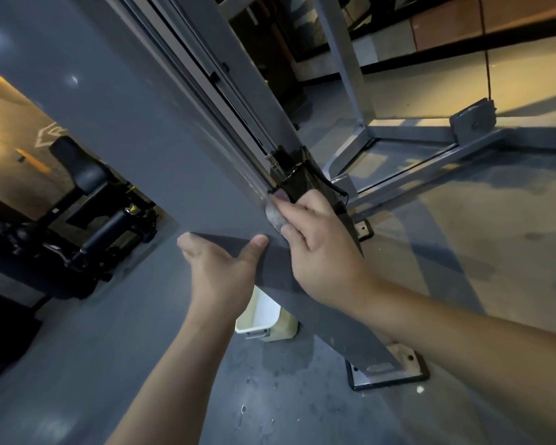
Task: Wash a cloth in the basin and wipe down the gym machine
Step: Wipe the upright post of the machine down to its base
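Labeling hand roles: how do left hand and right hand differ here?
The left hand holds nothing and grips the lower edge of the grey panel; the right hand presses a cloth against the panel's side edge. The left hand sits lower, the right hand higher. Both are bare and touch the same panel.

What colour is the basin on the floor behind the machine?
The basin is white to pale cream, shown in the head view, partly hidden by the left hand.

Small grey cloth (276, 216) pressed against grey machine panel (135, 130).
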{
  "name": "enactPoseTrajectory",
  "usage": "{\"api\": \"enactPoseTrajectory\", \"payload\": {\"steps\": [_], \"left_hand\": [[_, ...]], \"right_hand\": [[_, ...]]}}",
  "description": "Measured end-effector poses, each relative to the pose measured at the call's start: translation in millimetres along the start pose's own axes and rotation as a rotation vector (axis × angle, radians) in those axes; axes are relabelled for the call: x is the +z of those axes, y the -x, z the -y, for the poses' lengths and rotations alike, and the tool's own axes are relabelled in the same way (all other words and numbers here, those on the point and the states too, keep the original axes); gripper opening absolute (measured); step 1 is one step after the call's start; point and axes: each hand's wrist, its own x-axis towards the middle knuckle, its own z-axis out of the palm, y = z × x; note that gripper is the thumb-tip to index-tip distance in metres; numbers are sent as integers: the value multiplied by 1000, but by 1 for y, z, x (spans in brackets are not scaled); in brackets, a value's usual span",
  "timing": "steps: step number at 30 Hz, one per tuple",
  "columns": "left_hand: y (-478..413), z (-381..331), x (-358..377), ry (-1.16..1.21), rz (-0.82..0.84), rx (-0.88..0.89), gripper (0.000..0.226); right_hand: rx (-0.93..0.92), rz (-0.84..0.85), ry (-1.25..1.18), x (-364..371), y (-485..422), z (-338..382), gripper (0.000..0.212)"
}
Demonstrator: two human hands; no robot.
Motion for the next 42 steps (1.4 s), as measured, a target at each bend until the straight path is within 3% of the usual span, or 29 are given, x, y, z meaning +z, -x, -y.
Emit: {"api": "enactPoseTrajectory", "payload": {"steps": [4,7,11,15,18,21,23,26,29,33,36,38,42], "left_hand": [[0,-3,-4,11,39,-25,65],[1,-4,-4,-10,26,-9,64],[1,-4,-3,-25,23,3,64],[0,-5,-6,-8,60,-8,64],[0,-2,-4,-19,33,9,65],[-1,0,-3,-20,35,12,65],[-2,1,-5,-16,51,2,65],[-3,1,-5,10,61,-9,64],[-6,3,-3,11,44,-15,66],[-8,5,-6,3,84,12,68],[-11,3,-22,-7,173,3,65],[-15,0,-32,47,217,-32,60],[-15,-9,-40,86,240,-78,56]], "right_hand": [[59,61,28,-7,55,-23,22],[154,97,87,-2,35,-23,20],[-60,8,67,0,22,2,37],[26,69,116,-11,65,-27,31],[58,11,86,-2,31,-20,21],[-35,-58,59,4,-5,1,32],[-85,3,46,-2,6,-14,40],[38,89,91,-11,40,-37,39],[136,77,71,-7,24,-27,25],[67,46,105,-11,-41,25,22],[91,163,129,-30,-69,36,28],[199,201,74,-34,-59,31,22],[415,72,60,-12,4,9,22]]}}
